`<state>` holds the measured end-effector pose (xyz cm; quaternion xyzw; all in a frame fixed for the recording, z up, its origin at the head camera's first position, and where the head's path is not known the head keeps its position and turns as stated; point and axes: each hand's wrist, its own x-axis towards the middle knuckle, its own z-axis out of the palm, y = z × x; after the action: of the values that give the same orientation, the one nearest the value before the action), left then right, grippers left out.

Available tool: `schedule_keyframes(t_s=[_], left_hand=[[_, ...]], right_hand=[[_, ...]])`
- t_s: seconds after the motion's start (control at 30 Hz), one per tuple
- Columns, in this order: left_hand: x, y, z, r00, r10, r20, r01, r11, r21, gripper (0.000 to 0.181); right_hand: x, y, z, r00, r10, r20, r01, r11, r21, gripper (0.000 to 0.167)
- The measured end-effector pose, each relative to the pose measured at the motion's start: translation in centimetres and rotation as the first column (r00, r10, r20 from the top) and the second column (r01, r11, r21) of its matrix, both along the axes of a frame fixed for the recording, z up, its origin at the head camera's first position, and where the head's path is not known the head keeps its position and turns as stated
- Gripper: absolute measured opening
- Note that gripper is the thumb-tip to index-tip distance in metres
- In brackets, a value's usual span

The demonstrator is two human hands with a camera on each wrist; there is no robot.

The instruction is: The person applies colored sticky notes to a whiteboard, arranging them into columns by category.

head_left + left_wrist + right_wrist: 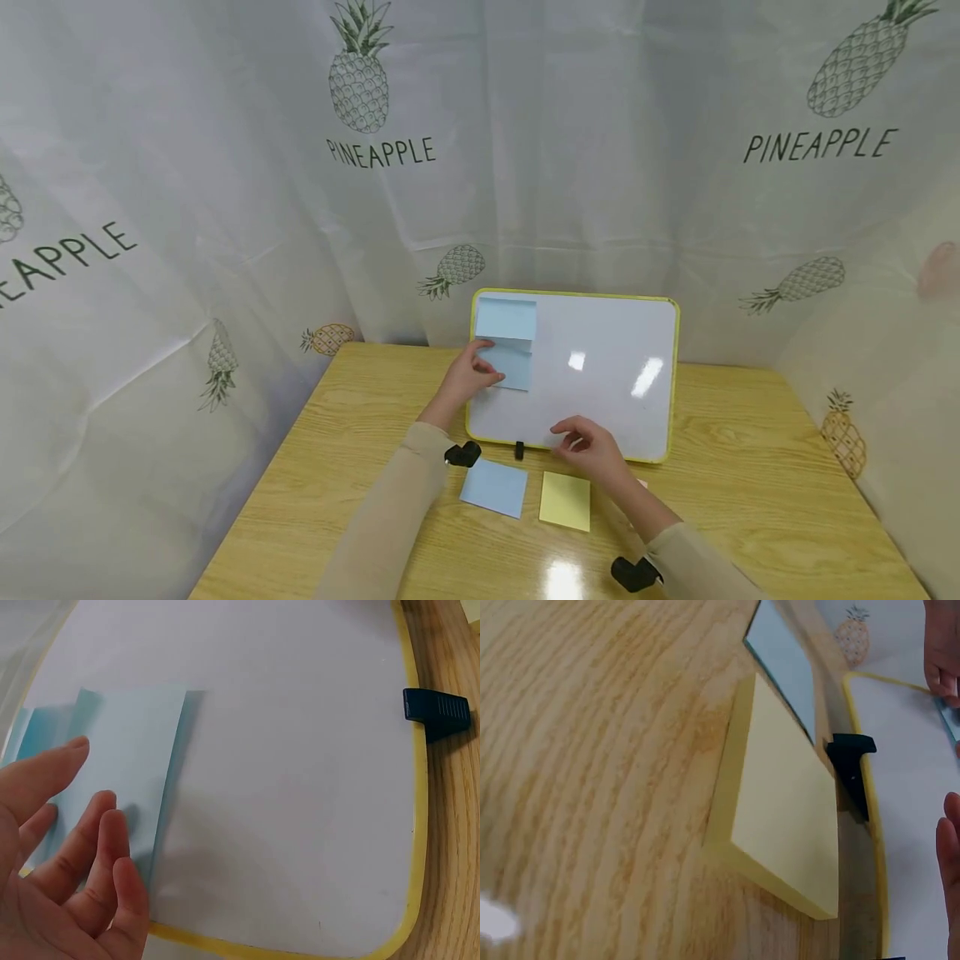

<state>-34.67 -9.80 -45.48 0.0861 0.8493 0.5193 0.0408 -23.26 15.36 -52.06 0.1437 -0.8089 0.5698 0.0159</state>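
Note:
Two light blue sticky notes, an upper one [506, 318] and a lower one [515, 372], are on the left side of a yellow-rimmed whiteboard [600, 400]. The upper overlaps the top of the lower. My left hand [467, 379] is at the lower note's left side, its fingers loosely bent and pinching nothing; the left wrist view shows the fingertips [114, 825] in front of the paper, though contact is hard to tell. My right hand [590, 450] hovers by the board's bottom edge with relaxed fingers and holds nothing.
On the wooden table [300, 500] lie a blue sticky pad [495, 489] and a thick yellow sticky pad [787, 795]. A dark clip-like foot [436, 711] sits at the board's lower edge. Something pale pink [642, 483] is partly hidden behind my right wrist. A pineapple-print curtain [570, 167] hangs behind.

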Motion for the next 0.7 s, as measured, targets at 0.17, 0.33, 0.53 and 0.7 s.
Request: schedule_keyframes(t_s=[0.17, 0.33, 0.53, 0.7], left_hand=[[-0.2, 0.3, 0.2, 1.0, -0.018, -0.01, 0.018, 0.999, -0.03, 0.06], [-0.4, 0.6, 0.5, 0.998, -0.045, -0.031, 0.043, 0.996, -0.074, 0.06], [-0.6, 1.2, 0.8, 0.996, -0.08, -0.041, 0.076, 0.992, -0.1, 0.06], [-0.6, 1.9, 1.1, 0.994, -0.105, -0.036, 0.1, 0.988, -0.12, 0.06]], right_hand=[[1.5, 0.7, -0.3, 0.998, 0.065, -0.002, -0.065, 0.998, -0.007, 0.024], [2.6, 1.0, -0.6, 0.992, 0.122, 0.013, -0.122, 0.993, -0.005, 0.025], [3.6, 1.4, -1.5, 0.987, 0.162, 0.02, -0.162, 0.987, 0.013, 0.026], [4.3, 1.6, -1.9, 0.988, 0.153, 0.001, -0.153, 0.987, 0.049, 0.025]])
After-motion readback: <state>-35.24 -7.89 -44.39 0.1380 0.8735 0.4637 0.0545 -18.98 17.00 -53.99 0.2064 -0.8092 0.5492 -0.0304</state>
